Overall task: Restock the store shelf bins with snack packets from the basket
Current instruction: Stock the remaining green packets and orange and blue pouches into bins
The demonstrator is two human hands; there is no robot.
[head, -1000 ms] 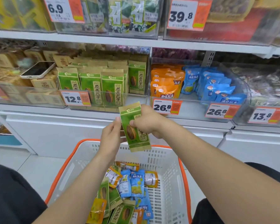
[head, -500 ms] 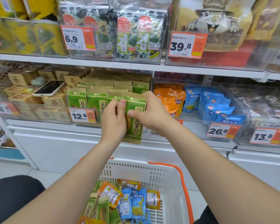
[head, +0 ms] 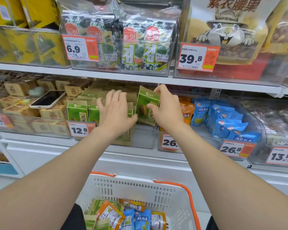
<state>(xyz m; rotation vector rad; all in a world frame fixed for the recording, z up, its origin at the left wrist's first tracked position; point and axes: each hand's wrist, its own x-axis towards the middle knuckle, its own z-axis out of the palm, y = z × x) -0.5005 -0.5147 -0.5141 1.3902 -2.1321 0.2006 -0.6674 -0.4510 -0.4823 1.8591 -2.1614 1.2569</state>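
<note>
6.9 tag (head: 81, 48), 39.8 tag (head: 198, 57), 12.8 tag (head: 81, 129)

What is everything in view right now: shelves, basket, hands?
held green packet: one, green, right end of green-packet bin
green packets: many, green, rows in middle bin
phone: one, white, on brown packets
brown packets: many, kraft brown, left bin
orange packets: several, orange, right of green bin
blue packets: several, blue, beside orange packets
seaweed packs: several, green-white, upper shelf
yellow packs: several, yellow, upper shelf left
cashew bag: one, tan, upper shelf right
price tags: several, orange-white, bin fronts
basket: one, white with orange rim, below shelf
basket packets: several, green, orange, blue, inside basket
left hand: one, spread on green packets
right hand: one, pinching held green packet
</note>
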